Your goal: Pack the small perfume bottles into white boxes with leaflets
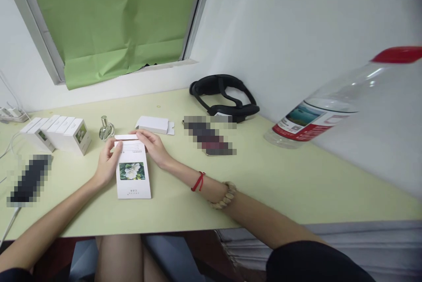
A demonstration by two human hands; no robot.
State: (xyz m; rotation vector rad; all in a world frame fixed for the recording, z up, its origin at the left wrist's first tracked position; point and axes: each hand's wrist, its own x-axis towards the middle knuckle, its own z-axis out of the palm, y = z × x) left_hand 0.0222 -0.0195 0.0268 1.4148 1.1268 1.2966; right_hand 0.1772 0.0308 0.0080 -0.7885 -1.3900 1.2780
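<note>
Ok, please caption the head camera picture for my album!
Left fingers and right fingers hold a white flower-picture carton, white boxes standing nearby.

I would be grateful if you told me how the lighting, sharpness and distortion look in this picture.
In the head view, soft light leaves small glints on the bottle, which leans rightward, probably from wide-angle stretch; in the head view, small print on the white carton is too fine to read; in the head view, mosaic blocks cover the dark device at left.
</note>
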